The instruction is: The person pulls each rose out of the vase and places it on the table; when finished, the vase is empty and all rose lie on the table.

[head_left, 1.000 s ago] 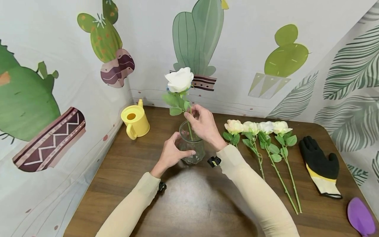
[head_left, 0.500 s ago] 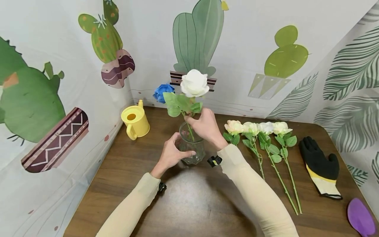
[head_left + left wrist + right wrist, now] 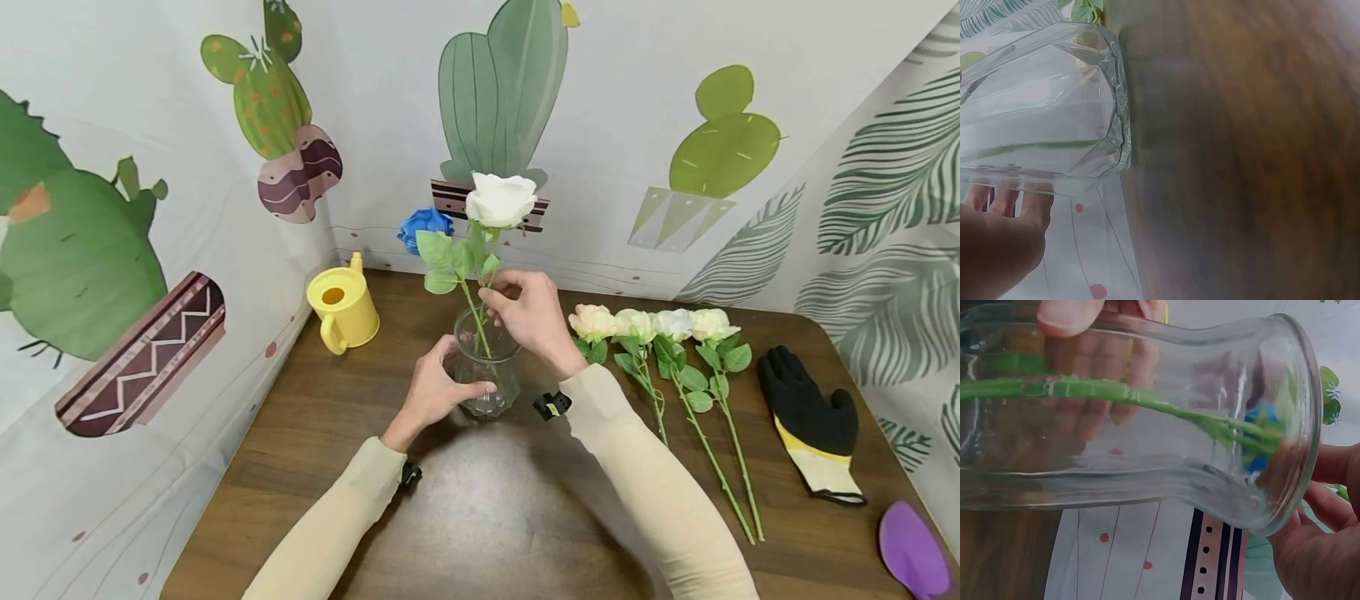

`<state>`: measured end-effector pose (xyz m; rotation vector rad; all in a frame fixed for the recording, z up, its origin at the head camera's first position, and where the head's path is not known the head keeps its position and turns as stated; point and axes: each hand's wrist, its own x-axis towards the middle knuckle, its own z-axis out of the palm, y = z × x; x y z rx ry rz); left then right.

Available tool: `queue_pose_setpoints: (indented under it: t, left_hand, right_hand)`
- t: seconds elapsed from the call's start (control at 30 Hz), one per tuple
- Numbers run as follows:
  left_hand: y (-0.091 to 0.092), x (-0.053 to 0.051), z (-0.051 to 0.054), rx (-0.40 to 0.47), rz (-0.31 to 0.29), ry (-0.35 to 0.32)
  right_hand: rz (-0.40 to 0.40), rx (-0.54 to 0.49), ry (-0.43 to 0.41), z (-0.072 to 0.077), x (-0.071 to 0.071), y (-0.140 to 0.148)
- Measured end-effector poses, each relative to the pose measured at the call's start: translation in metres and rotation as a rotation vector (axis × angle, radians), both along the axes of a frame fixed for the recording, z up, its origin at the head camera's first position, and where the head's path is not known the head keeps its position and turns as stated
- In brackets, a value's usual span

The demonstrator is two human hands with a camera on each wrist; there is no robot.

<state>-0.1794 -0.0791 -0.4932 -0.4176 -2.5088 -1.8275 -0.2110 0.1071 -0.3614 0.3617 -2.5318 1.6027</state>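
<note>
A clear glass vase (image 3: 489, 402) stands upright on the table, and my left hand (image 3: 433, 385) grips its side with thumb in front and fingers behind. Above the rim, my right hand (image 3: 534, 317) pinches the stem of a white rose (image 3: 501, 202), whose bloom stands high over the vase. Left of it and further back is a blue rose (image 3: 425, 231), partly behind green leaves (image 3: 441, 262). Through the glass in the right wrist view, a green stem (image 3: 1091, 389) runs inside the vase. My right fingers (image 3: 1329, 506) show just beyond the rim there.
A yellow watering can (image 3: 352, 312) stands at the back left. Several pale roses (image 3: 675, 325) lie in a row on the right of the wooden table (image 3: 465, 533). Beyond them are a black-and-yellow glove (image 3: 813, 425) and a purple scoop-like thing (image 3: 911, 546). A printed cloth (image 3: 600, 167) hangs behind.
The white rose has swung right from over the blue rose, which now shows at its left. My right hand has shifted slightly right. The left hand and vase stay put.
</note>
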Motion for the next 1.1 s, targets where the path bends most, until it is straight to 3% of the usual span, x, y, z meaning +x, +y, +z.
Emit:
queue_pose_setpoints:
  t: [0.33, 1.1]
  left_hand:
    - [0.000, 0.002, 0.002, -0.029, 0.017, -0.002]
    - [0.001, 0.000, 0.000, -0.004, 0.010, 0.008]
  right_hand:
    - [-0.068, -0.127, 0.027, 0.001, -0.001, 0.004]
    - [-0.147, -0.428, 0.139, 0.020, -0.001, 0.026]
